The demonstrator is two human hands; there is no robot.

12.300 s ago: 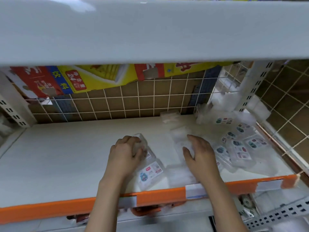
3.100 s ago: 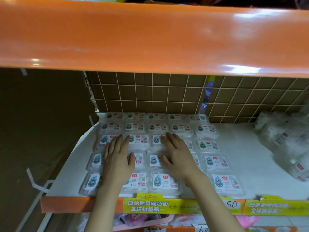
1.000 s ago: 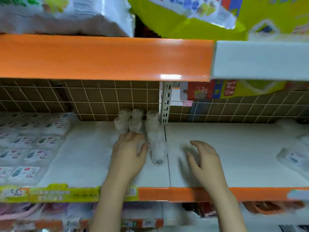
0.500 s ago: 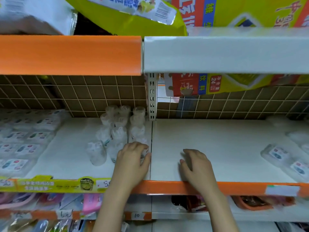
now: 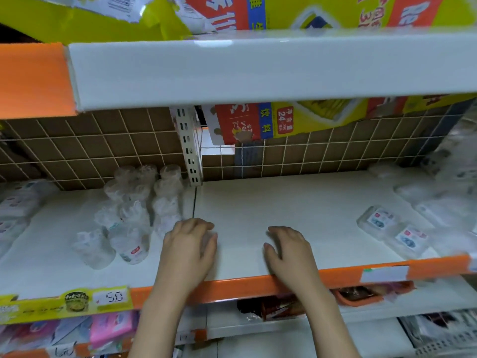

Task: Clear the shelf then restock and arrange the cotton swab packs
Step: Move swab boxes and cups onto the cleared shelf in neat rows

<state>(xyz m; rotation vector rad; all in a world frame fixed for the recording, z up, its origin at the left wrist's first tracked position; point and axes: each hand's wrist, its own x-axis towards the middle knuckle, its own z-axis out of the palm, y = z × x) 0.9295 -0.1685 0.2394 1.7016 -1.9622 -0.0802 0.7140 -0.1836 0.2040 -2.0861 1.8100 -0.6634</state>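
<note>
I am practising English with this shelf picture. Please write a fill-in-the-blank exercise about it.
1. Both hands, left hand and right hand, hold ___.
2. The round clear jars stand to the ___ of both hands.
3. The shelf edge under the wrists is coloured ___.

Missing words: nothing; left; orange

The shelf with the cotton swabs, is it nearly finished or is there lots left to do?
About halfway, I think. Done: round tubs stand grouped left of the shelf seam. In hand: nothing clearly; the left hand and right hand hover, loosely curled, over bare shelf. Left: the flat packs on the right lie loose and crooked, so that stretch still needs filling and tidying.
</note>
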